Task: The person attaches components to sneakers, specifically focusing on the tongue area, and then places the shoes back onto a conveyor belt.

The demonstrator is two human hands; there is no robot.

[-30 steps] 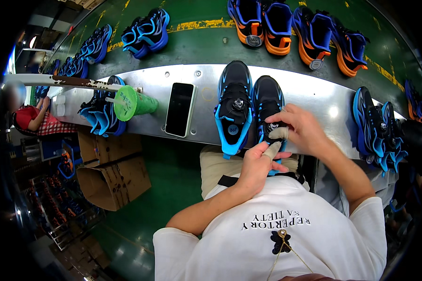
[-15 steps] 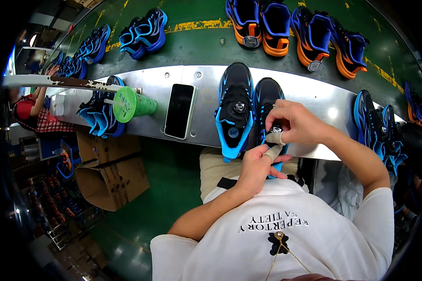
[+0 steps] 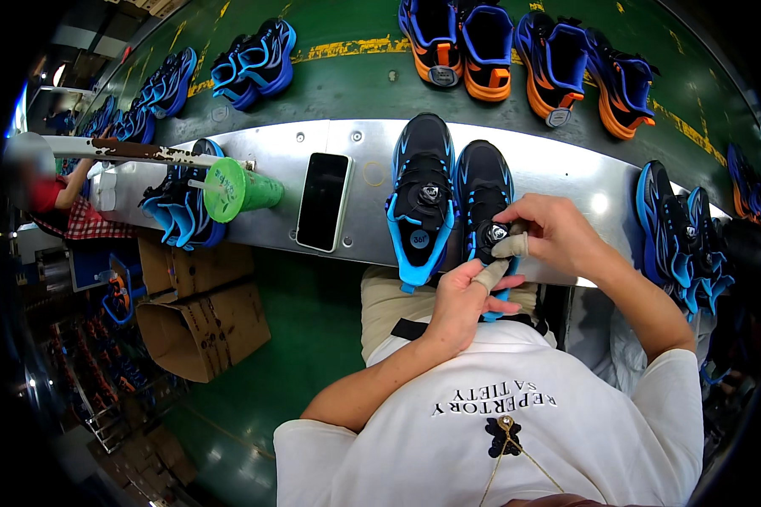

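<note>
Two black sneakers with blue soles stand side by side on a metal shelf point(image 3: 558, 177) in front of me. The left sneaker point(image 3: 421, 198) has a round dial on its tongue and nobody touches it. My right hand point(image 3: 554, 232) pinches the round dial on the tongue of the right sneaker point(image 3: 482, 190), with a taped fingertip on it. My left hand point(image 3: 469, 296) holds the near end of that same sneaker from below, its index finger also taped.
A black phone point(image 3: 321, 201) lies face up on the shelf, left of the pair. A green cup point(image 3: 241, 190) lies on its side beside another blue sneaker pair point(image 3: 177, 211). Orange-and-blue sneakers point(image 3: 533, 51) sit on the green belt behind. Cardboard boxes point(image 3: 199, 313) stand lower left.
My right hand has shifted slightly up onto the right sneaker's dial, and my left hand has moved closer under the shoe's near end. The view has tilted a little.
</note>
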